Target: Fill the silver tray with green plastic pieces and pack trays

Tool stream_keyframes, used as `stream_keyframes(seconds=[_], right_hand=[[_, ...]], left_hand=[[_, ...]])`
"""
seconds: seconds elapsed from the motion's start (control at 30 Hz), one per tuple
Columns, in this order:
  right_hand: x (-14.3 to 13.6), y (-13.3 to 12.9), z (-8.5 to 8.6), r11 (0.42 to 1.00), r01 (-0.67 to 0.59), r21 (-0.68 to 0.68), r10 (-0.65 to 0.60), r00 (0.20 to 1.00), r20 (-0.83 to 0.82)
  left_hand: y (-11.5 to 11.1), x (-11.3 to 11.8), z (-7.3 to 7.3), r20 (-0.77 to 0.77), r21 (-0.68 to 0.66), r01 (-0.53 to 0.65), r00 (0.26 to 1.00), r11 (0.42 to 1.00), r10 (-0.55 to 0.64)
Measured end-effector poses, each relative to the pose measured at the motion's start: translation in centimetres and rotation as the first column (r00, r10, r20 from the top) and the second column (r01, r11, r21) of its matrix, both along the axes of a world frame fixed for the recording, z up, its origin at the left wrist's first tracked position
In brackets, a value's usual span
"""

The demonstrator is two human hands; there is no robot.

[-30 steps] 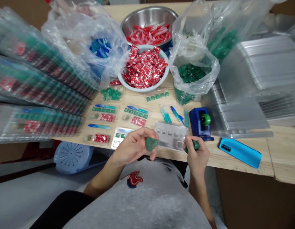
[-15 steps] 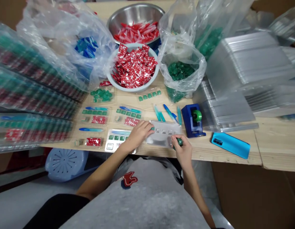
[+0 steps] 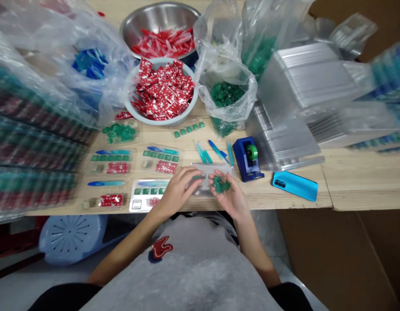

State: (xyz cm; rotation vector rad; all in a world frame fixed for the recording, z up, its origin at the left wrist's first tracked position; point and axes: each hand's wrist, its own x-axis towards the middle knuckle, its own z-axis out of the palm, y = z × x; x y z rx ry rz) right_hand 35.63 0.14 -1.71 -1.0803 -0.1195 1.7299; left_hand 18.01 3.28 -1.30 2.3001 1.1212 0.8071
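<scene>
My right hand [image 3: 231, 198] is turned palm up with fingers curled, cupping several small green squares [image 3: 221, 184]. Facing it, my left hand [image 3: 178, 190] has its thumb and fingers drawn together at a green square [image 3: 197, 176], partly hidden by the fingers. Beneath both hands lies a clear plastic blister tray [image 3: 204, 186], largely covered by them. Left of it, partly under my left wrist, a white-backed tray [image 3: 134, 196] holds a row of green squares, a blue pen and a red patterned packet.
Filled trays [image 3: 111, 162] lie to the left, beside blurred stacks [image 3: 34, 147]. Behind stand a bowl of red packets [image 3: 128, 101], a steel bowl [image 3: 127, 32] and a bag of green squares [image 3: 227, 95]. A blue tape dispenser [image 3: 247, 166], phone [image 3: 295, 185] and clear tray stacks [image 3: 284, 138] are rightward.
My right hand has turned palm up and opened out, showing the green squares. My left hand has lifted slightly off the clear tray. The whole view has shifted, so the table appears further left.
</scene>
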Motion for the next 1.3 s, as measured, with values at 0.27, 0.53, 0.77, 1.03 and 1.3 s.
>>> stream_keyframes(seconds=[0.27, 0.53, 0.77, 1.03, 1.3], right_hand=[[-0.8, -0.2, 0.1, 1.0, 0.01, 0.004, -0.01, 0.988, -0.156], [-1.4, -0.9, -0.3, 0.999, 0.041, 0.031, -0.038, 0.995, -0.095], [-2.2, -1.4, 0.6, 0.998, -0.008, 0.069, 0.008, 1.0, 0.001], [-1.8, -1.0, 0.9, 0.994, -0.004, 0.108, -0.012, 0.988, 0.151], [0.6, -0.6, 0.7, 0.987, 0.085, 0.138, -0.115, 0.966, 0.23]], left_hand=[[-0.8, 1.6, 1.3, -0.048, 0.08, 0.098, 0.994, 0.992, -0.094], [-0.8, 1.1, 1.2, 0.108, 0.05, 0.073, 0.991, 0.996, -0.078], [-0.8, 0.9, 1.5, 0.232, -0.106, 0.058, 0.972, 0.993, -0.032], [-1.1, 0.8, 1.2, 0.26, -0.184, 0.034, 0.966, 0.982, 0.015], [-0.3, -0.6, 1.1, 0.39, -0.54, -0.072, 0.861, 0.839, 0.325]])
